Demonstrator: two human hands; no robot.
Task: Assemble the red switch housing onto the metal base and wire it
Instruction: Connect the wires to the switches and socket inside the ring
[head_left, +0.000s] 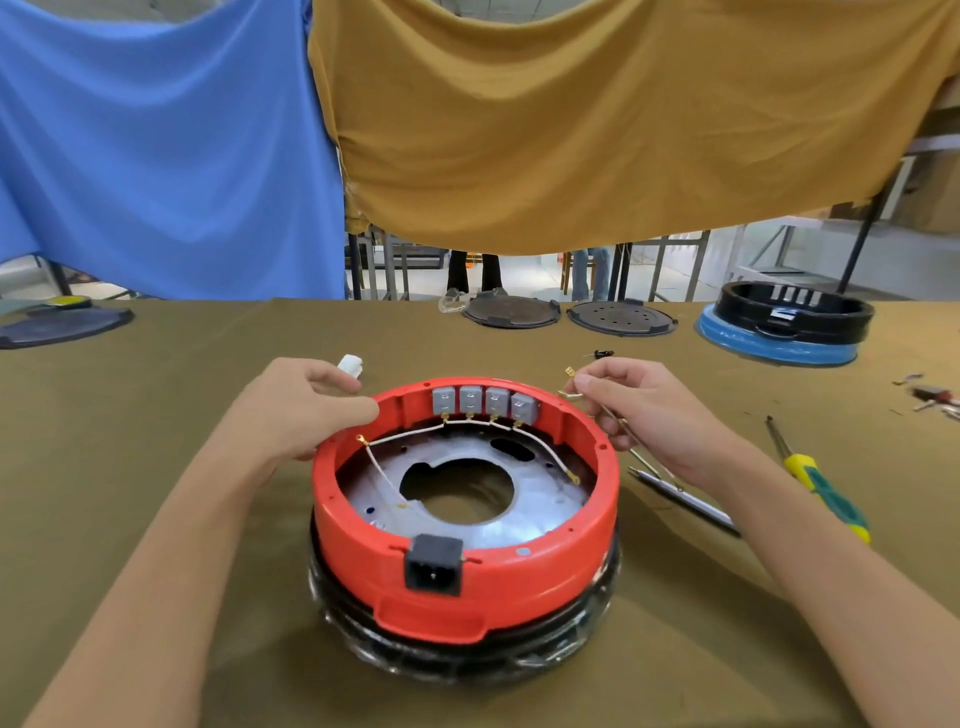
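Note:
The red switch housing (467, 561), a ring with a black power socket (434, 564) at its front, sits on the metal base (540, 499) over a black wrapped body. Several grey switch blocks (485, 401) line its far inner wall, with white wires (395, 436) running below them. My left hand (306, 410) rests against the ring's left far rim and holds a small white connector (350, 365) at its fingertips. My right hand (649, 410) pinches thin wires with brass terminals (570, 373) just beyond the ring's right far rim.
A yellow-green screwdriver (821, 483) and a grey metal tool (685, 501) lie right of the housing. Two dark round lids (511, 312) and a black ring on a blue base (784, 325) stand along the table's far edge. Another dark disc (57, 325) is at far left.

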